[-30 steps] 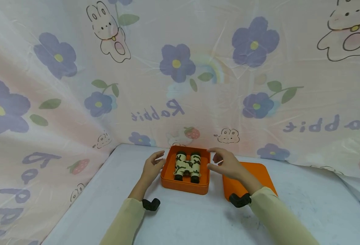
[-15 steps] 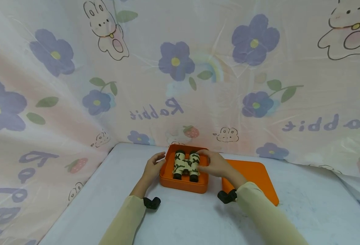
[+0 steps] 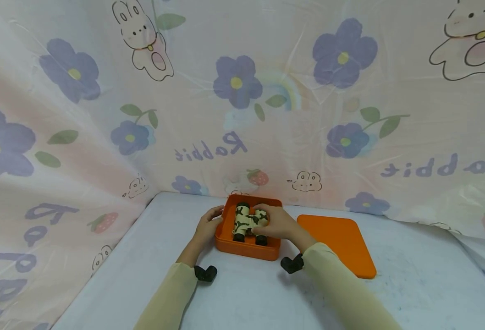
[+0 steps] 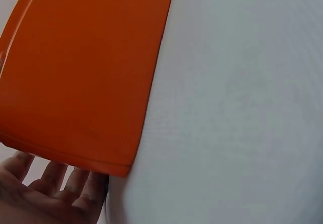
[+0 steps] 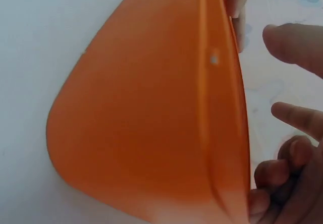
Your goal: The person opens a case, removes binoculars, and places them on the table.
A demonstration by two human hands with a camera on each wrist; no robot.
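A pair of camouflage binoculars (image 3: 242, 217) lies in an orange box (image 3: 246, 250) in the head view, eyepieces or lens ends black. My right hand (image 3: 281, 223) reaches over the box's right rim, its fingertips and thumb spread above the right barrel and partly covering it. In the right wrist view that hand's fingers (image 5: 295, 118) stand apart above the rim; no binoculars show there. At the box's left side my left hand (image 3: 205, 227) rests with loosely bent fingers by the outer wall. The left wrist view shows its fingers (image 4: 75, 183) at the box's edge.
An orange lid (image 3: 337, 240) lies flat on the white-covered table (image 3: 250, 293), right of the box. Behind and to the left hangs a patterned curtain (image 3: 267, 137) with flowers and rabbits. A black strap-mounted piece (image 3: 292, 264) sits at each wrist.
My right hand has moved left, from outside the box's right rim to over the binoculars' right barrel. My left hand stays beside the box. The binoculars still lie in the box.
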